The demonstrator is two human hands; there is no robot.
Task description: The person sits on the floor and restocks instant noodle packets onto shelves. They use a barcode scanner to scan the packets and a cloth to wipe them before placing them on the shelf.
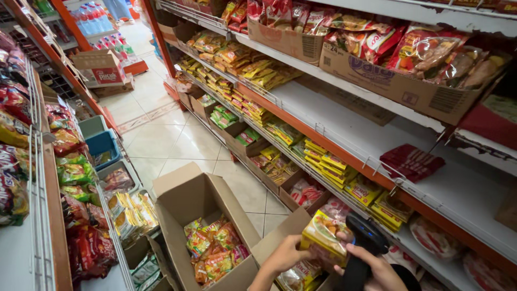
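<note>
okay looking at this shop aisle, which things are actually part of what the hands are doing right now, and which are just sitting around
In hand:
left hand holding the yellow noodle packet
right hand gripping the black handheld scanner, right beside that packet
open cardboard box of similar packets on the floor

Just sitting around:
dark red packets on the white shelf
blue basket
snack bags on the left rack

At the bottom of the frame, the left hand [283, 257] grips a yellow packet [325, 236] while the right hand [377, 267] holds a black scanner [362, 245] against it — an open cardboard box [186, 196] of packets sits lower centre, shelves [344, 121] running up the right.
</note>
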